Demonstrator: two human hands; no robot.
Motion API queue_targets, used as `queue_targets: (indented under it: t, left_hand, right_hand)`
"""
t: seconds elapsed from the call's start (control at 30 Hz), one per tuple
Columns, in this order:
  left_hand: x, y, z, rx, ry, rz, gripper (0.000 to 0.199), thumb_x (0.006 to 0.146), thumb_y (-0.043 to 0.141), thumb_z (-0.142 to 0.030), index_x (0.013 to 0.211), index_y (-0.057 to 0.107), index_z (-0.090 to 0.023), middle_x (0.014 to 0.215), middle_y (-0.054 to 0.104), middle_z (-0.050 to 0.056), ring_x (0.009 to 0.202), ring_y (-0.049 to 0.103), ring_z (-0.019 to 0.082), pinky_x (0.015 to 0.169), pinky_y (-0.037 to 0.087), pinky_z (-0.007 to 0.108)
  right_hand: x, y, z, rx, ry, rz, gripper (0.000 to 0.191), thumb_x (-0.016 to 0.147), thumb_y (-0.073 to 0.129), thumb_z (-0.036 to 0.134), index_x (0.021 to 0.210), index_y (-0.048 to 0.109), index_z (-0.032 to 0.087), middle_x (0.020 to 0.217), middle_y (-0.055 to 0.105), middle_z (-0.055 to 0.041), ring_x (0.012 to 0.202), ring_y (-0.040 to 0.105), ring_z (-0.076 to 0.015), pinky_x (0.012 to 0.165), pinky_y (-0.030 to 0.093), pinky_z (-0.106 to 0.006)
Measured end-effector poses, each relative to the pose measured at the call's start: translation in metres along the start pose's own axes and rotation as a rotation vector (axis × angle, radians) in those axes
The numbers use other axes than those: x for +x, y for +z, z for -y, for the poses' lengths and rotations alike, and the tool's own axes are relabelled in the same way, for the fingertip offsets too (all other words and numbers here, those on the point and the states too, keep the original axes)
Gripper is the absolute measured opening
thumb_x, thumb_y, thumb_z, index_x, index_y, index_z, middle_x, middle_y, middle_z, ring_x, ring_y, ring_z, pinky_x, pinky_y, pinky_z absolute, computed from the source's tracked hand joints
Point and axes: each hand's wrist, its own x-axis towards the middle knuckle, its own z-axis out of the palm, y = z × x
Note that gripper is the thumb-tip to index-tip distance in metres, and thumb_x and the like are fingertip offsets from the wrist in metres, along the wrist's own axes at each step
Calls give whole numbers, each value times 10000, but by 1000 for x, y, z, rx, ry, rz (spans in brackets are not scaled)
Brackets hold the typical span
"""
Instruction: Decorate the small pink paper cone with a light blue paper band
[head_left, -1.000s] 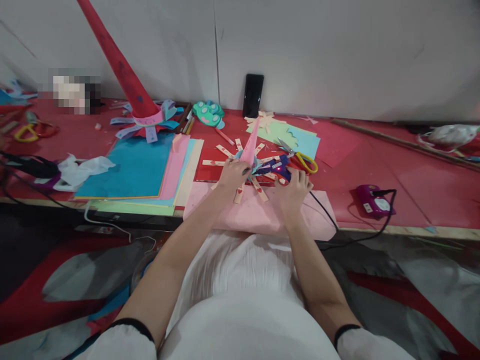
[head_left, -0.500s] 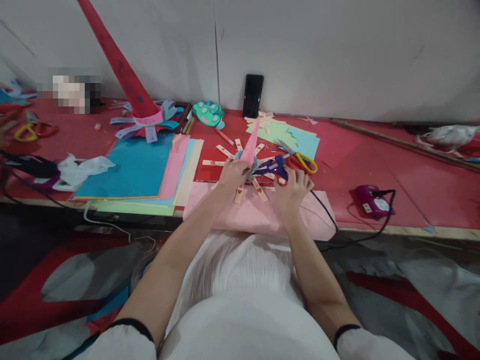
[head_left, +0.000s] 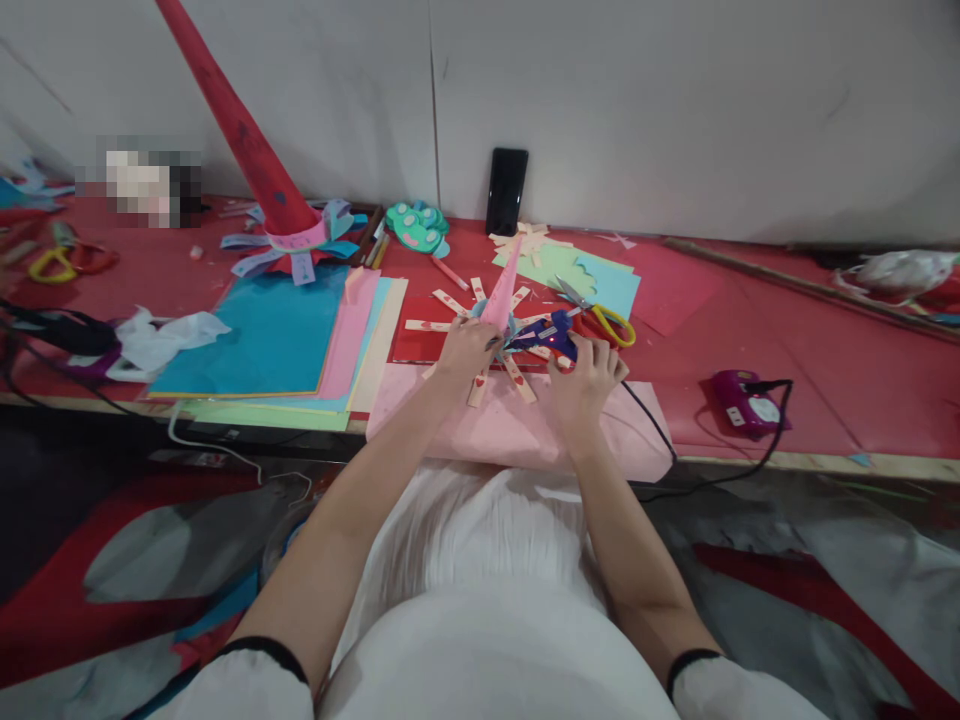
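A pink paper cone (head_left: 502, 287) stands upright at the middle of the worktable, with heart-marked paper strips (head_left: 517, 380) spreading out round its base. My left hand (head_left: 466, 352) is closed on the near left side of the cone's base; its fingertips are partly hidden. In my right hand (head_left: 589, 378) is a blue hot glue gun (head_left: 551, 337) with a small red light lit. Its nozzle points left, at the cone's base close to my left fingers. Under the strips lies a red sheet (head_left: 411, 345), and a pink pad (head_left: 480, 435) covers the table's front edge.
Yellow-handled scissors (head_left: 611, 325) lie just beyond the glue gun. A black phone (head_left: 507, 192) leans on the wall. Stacked coloured paper (head_left: 262, 340) and a tall red cone (head_left: 244, 140) are to the left. The gun's cord runs below the edge near a purple power box (head_left: 742, 402).
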Motion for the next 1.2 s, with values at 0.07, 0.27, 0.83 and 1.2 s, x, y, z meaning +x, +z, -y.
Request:
queue_targets:
  t: [0.07, 0.27, 0.83, 1.2]
  left_hand:
    - [0, 2, 1, 12, 7, -12, 216, 869, 495, -287, 770, 659, -188, 832, 702, 50, 883, 615, 223, 863, 336, 379]
    - [2, 8, 4, 12, 27, -30, 272, 890, 450, -289, 747, 663, -200, 812, 699, 53, 853, 603, 210, 869, 316, 383]
    - [1, 0, -2, 18, 4, 9, 262, 893, 456, -293, 759, 658, -194, 836, 701, 54, 864, 601, 206, 866, 327, 373]
    - [2, 1, -1, 4, -1, -2, 245, 882, 473, -287, 750, 657, -193, 827, 699, 58, 875, 603, 219, 859, 326, 382]
  right_hand:
    - [0, -1, 0, 4, 3, 2, 307, 779, 541, 264, 1077, 567, 195, 1034, 589, -117, 948, 502, -256, 857, 324, -429]
    - [0, -2, 1, 21, 28, 18, 323, 771, 540, 231, 1092, 557, 195, 1029, 573, -124, 970, 489, -267, 867, 322, -464]
    - [0, -1, 0, 20, 18, 4, 316, 781, 542, 260, 1089, 558, 189, 1024, 582, -118, 955, 494, -260, 877, 324, -462]
    - [-1, 0, 0, 17, 9, -11, 317, 779, 539, 252, 1089, 562, 193, 1015, 583, -113, 948, 497, -255, 865, 329, -444]
